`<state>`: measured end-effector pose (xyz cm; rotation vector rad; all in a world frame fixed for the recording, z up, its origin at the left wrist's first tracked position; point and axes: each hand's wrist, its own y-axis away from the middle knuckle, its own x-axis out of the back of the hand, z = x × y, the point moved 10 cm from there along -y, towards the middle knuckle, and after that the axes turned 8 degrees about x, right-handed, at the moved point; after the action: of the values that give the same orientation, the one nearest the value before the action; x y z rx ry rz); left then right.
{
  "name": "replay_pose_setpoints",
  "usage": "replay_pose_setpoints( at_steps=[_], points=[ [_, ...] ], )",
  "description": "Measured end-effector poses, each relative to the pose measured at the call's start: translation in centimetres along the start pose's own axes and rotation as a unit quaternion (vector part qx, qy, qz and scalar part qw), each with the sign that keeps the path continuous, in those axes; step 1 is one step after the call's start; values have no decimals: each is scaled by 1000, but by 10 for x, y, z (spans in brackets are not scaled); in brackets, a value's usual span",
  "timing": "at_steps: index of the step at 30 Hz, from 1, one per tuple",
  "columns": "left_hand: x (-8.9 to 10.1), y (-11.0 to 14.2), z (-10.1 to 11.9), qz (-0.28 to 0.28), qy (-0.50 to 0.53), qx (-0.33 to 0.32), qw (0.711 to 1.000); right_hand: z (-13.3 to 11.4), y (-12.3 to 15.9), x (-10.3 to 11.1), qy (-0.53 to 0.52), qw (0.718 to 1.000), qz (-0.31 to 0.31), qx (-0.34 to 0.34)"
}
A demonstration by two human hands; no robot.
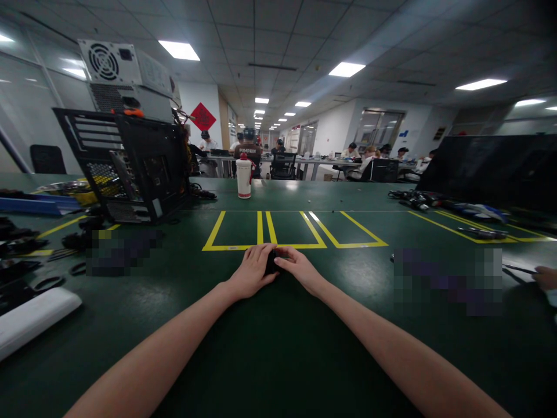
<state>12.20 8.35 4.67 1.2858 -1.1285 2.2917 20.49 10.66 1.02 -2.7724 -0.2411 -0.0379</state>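
Observation:
Both my arms reach forward over a dark green table point(278, 348). My left hand point(251, 270) and my right hand point(299, 268) meet in the middle, fingers curled around a small black object point(271, 262) that lies between them. Most of that object is hidden by my fingers, so I cannot name it. The hands rest just in front of yellow taped rectangles point(261, 232) marked on the table.
An open black computer case point(130, 165) with a grey power supply point(126, 78) on top stands at the left. A white bottle point(244, 176) is behind the tape. Tools point(435, 202) lie at the right, black parts at the far left. Another person's hand point(546, 277) shows at the right edge.

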Motion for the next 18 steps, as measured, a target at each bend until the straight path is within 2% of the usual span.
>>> replay_pose_setpoints(
  at_steps=[6,12,18],
  points=[
    [0,0,1,2,0,-1,1000,-6,1,-7,-46,998,-21,20],
    [0,0,0,-3,-1,2,1000,-8,1,-1,-7,1000,8,29],
    [0,0,0,-6,-3,3,1000,2,0,-1,-3,1000,-5,-11]
  ],
)
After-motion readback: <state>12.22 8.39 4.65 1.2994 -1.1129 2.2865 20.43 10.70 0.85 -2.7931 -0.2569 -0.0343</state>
